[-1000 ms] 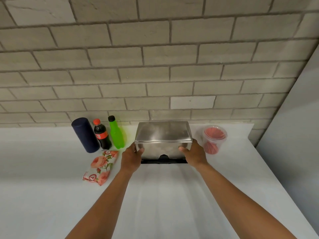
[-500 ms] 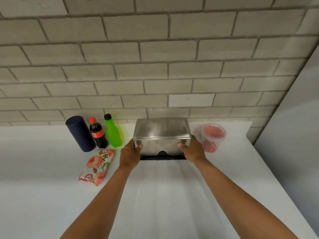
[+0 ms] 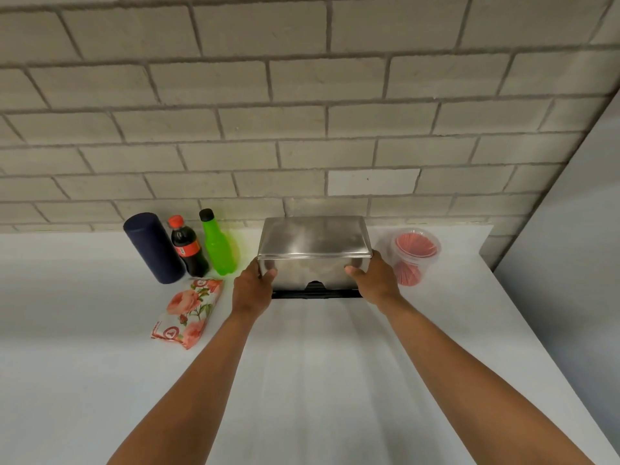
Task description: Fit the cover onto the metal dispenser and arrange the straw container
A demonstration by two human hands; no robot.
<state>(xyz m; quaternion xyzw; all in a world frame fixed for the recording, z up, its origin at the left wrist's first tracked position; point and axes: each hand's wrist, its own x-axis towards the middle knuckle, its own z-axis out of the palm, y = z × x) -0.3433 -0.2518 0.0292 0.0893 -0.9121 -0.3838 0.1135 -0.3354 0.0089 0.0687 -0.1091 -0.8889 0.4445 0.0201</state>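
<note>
A shiny metal cover [image 3: 313,241] sits over the dispenser at the back of the white counter, near the brick wall. The dispenser's black base [image 3: 315,293] shows as a strip under the cover's front edge. My left hand [image 3: 252,287] grips the cover's left front corner, thumb on the front face. My right hand [image 3: 375,278] grips the right front corner the same way. A clear plastic straw container [image 3: 415,256] holding red straws stands just right of the dispenser, apart from my right hand.
Left of the dispenser stand a green bottle [image 3: 218,248], a cola bottle [image 3: 188,250] and a dark blue cylinder [image 3: 152,247]. A floral packet [image 3: 188,312] lies in front of them. A grey wall [image 3: 577,250] borders the white counter [image 3: 318,380] on the right.
Both hands stay on the cover's front corners. The cover looks a little lower over the black base; most of the shift in view comes from the head camera.
</note>
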